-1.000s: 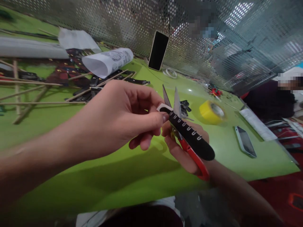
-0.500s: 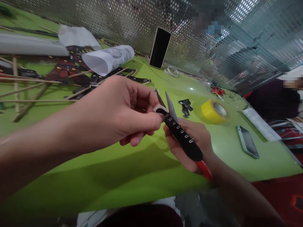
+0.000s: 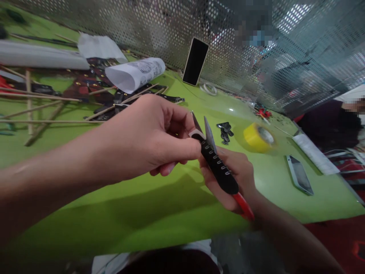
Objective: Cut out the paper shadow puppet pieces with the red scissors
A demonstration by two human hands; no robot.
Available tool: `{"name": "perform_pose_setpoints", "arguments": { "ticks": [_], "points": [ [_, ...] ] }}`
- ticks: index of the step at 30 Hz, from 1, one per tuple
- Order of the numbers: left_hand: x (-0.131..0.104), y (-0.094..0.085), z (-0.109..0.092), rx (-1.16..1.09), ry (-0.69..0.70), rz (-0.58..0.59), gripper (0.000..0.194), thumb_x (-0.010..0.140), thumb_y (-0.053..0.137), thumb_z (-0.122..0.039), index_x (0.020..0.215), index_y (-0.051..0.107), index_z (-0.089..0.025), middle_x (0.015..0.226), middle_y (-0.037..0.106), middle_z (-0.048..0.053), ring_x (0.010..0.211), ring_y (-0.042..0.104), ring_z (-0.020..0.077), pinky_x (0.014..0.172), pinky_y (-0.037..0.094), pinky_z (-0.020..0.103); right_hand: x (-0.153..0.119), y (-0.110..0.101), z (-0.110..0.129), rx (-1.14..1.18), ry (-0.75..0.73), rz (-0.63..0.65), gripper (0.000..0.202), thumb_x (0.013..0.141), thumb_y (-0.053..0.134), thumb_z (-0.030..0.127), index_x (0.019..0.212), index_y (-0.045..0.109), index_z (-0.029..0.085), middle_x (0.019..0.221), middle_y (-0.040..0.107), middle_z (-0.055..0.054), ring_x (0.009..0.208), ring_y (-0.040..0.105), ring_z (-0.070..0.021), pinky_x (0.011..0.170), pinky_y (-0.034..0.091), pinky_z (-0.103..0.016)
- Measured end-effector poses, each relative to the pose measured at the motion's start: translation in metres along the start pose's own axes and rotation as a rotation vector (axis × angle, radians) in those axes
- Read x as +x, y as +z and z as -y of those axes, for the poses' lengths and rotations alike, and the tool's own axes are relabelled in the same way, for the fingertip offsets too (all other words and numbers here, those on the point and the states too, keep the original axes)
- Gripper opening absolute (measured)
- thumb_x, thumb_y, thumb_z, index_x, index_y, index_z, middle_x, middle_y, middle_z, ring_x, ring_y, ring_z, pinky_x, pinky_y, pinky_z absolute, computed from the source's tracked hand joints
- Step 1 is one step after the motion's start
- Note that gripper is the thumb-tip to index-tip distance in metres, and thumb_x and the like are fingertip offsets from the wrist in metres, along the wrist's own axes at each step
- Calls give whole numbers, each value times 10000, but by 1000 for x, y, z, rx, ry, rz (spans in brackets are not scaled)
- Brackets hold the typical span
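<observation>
Tabletop (image 3: 137, 220) spreads to edge, btm frame; ctr, L hand (image 3: 154, 137) pinches 1 U-marked black strip (image 3: 224, 179), R hand (image 3: 243, 171) grips 1 pr scissors (image 3: 243, 206).

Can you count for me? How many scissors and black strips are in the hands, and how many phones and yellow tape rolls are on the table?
Held scissors: 1
Held black strip: 1
Phones: 2, the standing phone and the flat phone
Yellow tape roll: 1
Total: 5
</observation>
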State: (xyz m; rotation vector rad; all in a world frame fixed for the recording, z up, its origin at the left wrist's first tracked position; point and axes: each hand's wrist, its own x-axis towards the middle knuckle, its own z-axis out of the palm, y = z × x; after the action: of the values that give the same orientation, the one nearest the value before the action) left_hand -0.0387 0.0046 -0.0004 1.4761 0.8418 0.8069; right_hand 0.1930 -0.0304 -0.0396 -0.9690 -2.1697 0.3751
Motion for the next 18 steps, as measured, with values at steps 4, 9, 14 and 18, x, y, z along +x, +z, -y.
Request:
{"name": "perform_pose_setpoints", "arguments": {
  "ticks": [4, 9, 14, 18],
  "points": [
    [4, 5, 6, -67, 70, 15, 109, 840, 772, -172, 745, 732, -207, 583, 674, -45, 482, 622, 85, 428, 495, 128, 0, 1, 0, -59, -13, -59, 193, 785, 622, 39, 822, 560, 219, 723, 527, 52, 594, 474, -101, 540, 374, -256],
    [4, 15, 11, -135, 91, -19, 139, 855, 791, -152, 738, 741, -208, 630, 695, -43, 493, 627, 84, 449, 553, 154, -1, 4, -4, -143, -44, -98, 194, 798, 582, 8, 857, 603, 192, 769, 602, 9, 642, 548, -120, 588, 439, -269],
    [-2, 16, 9, 55, 179, -142, 223, 923, 754, -244, 703, 722, -224, 574, 694, -44, 474, 639, 75, 448, 512, 144, 0, 5, -6, -208, -114, -136, 209, 774, 588, 2, 883, 632, 175, 754, 548, 26, 643, 502, -114, 591, 411, -269],
    [-2, 14, 8, 42, 179, -100, 257, 958, 698, -226, 701, 703, -235, 581, 693, -47, 488, 655, 86, 474, 534, 161, -1, 1, -4, -132, -53, -92, 165, 759, 606, 54, 846, 611, 194, 740, 532, 42, 610, 485, -102, 562, 384, -260]
  ]
}}
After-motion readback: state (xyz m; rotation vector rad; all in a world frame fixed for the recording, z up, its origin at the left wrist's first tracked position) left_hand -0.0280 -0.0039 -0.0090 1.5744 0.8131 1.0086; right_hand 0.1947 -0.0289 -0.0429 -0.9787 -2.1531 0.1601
